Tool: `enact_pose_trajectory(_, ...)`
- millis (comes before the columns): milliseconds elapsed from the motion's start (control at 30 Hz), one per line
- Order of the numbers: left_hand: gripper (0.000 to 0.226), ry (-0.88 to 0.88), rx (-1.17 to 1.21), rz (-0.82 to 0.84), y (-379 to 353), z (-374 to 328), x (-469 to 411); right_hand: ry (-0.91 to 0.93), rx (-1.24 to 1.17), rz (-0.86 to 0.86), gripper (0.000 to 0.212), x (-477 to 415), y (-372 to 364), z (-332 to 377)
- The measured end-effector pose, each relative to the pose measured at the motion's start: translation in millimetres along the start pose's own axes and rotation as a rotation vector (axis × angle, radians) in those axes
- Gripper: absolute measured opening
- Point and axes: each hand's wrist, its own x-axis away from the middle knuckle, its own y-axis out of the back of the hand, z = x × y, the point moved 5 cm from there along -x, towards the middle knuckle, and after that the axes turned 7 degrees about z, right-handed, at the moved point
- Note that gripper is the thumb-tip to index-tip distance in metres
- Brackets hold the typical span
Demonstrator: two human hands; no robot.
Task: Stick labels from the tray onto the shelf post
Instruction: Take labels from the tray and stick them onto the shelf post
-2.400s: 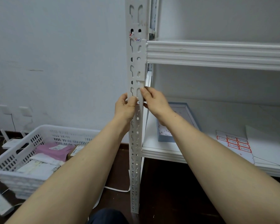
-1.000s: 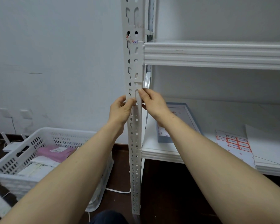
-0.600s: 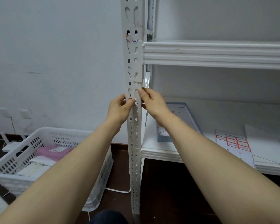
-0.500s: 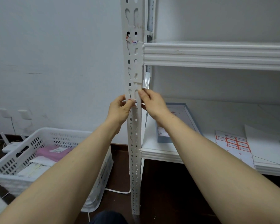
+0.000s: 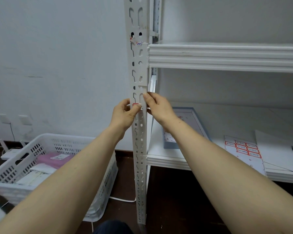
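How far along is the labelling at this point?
Done: one label already sits higher on the shelf post. In hand: the left hand and right hand press a red-edged label onto the post. Left: red labels remain on the sheet.

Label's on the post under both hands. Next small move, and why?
Probably press the left hand thumb across the red-bordered label to flatten it on the shelf post. Only its left end shows above the thumb, and the right hand pinches the post's other edge at that height.
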Motion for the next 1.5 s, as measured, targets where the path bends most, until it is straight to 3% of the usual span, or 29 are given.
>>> enact_pose_trajectory(233,0.016,-0.027,-0.090,-0.002,2,-2,-2,0.002,-0.004,0.011,0.029,1,-1,1)
enact_pose_trajectory(500,0.007,-0.083,-0.238,-0.010,3,-6,-4,0.010,-0.016,0.009,0.019,2,0,2)
enact_pose_trajectory(967,0.041,-0.074,-0.615,0.000,8,-13,0,0.003,-0.034,0.003,0.028,3,1,4)
enact_pose_trajectory(1100,0.028,-0.092,-0.688,0.015,9,-13,-1,0.008,-0.036,0.002,0.027,2,0,2)
enact_pose_trajectory(1267,0.012,-0.087,-0.437,0.041,10,-9,-3,0.012,-0.038,0.011,0.028,2,0,3)
enact_pose_trajectory(1333,0.018,-0.079,-0.320,0.068,8,-8,-3,0.015,-0.038,0.008,0.028,2,0,3)
enact_pose_trajectory(1500,0.019,-0.087,-0.283,0.093,7,-11,-2,0.009,-0.030,0.003,0.027,2,-1,2)
